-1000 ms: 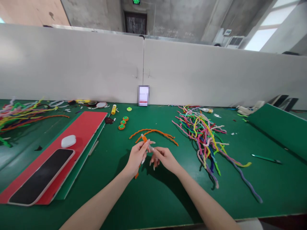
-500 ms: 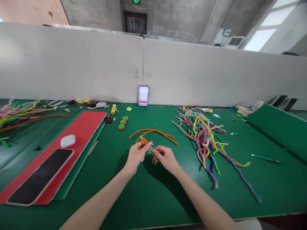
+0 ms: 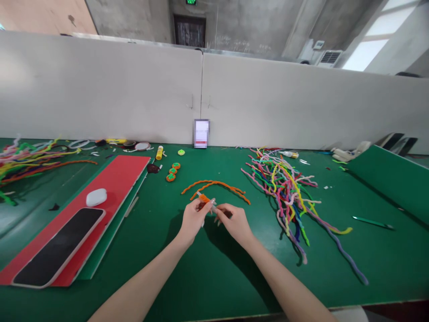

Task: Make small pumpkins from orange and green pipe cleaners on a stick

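Observation:
My left hand [image 3: 193,220] is closed around a slim pale stick [image 3: 199,193] with orange fuzzy pipe cleaner [image 3: 203,198] about it, seemingly wound on. The fingertips of my right hand [image 3: 235,222] pinch near the stick's lower right end, close to the left fingers. Fingers hide most of the stick, so its exact kind is unclear. Just beyond my hands, orange twisted pipe cleaners [image 3: 214,182] lie in an arc on the green table. Farther left are several small orange coils with green tops [image 3: 171,177], in a row.
At right lies a heap of coloured pipe cleaners [image 3: 288,192], with a green pen-like tool [image 3: 373,222] beyond it. At left, a phone [image 3: 60,248] and white earbud case [image 3: 96,197] rest on a red board [image 3: 115,179]. A glue stick [image 3: 159,153] and upright phone [image 3: 201,133] stand behind.
Both hands stay together at nearly the same spot, with small finger movements around the stick. The whole view has shifted very slightly; the things on the table lie as before.

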The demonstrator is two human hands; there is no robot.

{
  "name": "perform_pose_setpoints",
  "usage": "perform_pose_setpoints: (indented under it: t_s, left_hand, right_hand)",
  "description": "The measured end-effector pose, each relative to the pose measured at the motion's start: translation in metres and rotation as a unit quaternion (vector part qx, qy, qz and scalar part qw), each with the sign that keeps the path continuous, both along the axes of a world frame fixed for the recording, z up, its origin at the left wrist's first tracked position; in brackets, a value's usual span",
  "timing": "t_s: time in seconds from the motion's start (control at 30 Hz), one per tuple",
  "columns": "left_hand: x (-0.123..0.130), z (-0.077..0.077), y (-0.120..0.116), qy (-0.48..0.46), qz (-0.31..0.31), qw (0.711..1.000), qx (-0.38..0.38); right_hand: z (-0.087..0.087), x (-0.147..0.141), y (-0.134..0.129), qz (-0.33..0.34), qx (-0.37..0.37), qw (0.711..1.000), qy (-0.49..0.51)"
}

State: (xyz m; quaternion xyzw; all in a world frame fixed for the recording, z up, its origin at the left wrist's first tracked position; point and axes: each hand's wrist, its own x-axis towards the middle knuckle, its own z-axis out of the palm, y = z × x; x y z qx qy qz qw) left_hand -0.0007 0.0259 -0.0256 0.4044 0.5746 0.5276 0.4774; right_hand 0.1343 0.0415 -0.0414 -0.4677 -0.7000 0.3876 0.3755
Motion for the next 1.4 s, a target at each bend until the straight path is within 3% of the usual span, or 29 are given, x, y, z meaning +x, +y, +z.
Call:
perform_pose_setpoints:
  t_s: [0.1,0.27,0.33,0.5,0.67,0.8,0.93,1.07,1.27,1.4]
  left_hand:
    - [-0.001,-0.001,0.001,-0.014,-0.004,1.000,-0.002]
    - [-0.008,-0.003,0.007,-0.011,-0.022,1.000,-0.001]
    - [-0.011,-0.004,0.010,-0.014,-0.032,0.999,0.000]
    - [-0.016,-0.009,0.013,-0.031,-0.073,0.997,-0.019]
    - [-0.016,-0.010,0.010,-0.087,-0.076,0.993,-0.027]
    - [-0.020,-0.008,0.009,-0.108,-0.037,0.993,-0.021]
    - [-0.026,-0.008,0.012,-0.116,0.008,0.993,-0.010]
    - [-0.026,-0.008,0.014,-0.072,-0.013,0.997,-0.020]
    - [-0.025,-0.010,0.020,0.009,-0.052,0.998,-0.026]
    - [-0.027,-0.010,0.019,0.068,-0.047,0.997,-0.011]
  right_hand:
    - [-0.004,-0.002,0.000,-0.003,0.003,1.000,-0.008]
    - [-0.009,-0.005,0.007,0.081,-0.167,0.980,0.071]
    - [-0.008,-0.004,0.011,0.094,-0.192,0.973,0.088]
    - [0.001,0.002,0.017,0.092,-0.245,0.958,0.116]
    - [0.016,-0.009,0.021,0.114,-0.310,0.942,0.049]
    - [0.020,-0.030,0.024,0.087,-0.309,0.945,0.066]
    - [0.007,-0.045,0.022,0.118,-0.316,0.926,0.172]
    - [-0.003,-0.046,0.016,0.093,-0.293,0.929,0.206]
    - [-0.003,-0.044,0.014,0.010,-0.276,0.938,0.208]
    - [-0.003,-0.044,0.016,-0.017,-0.236,0.951,0.200]
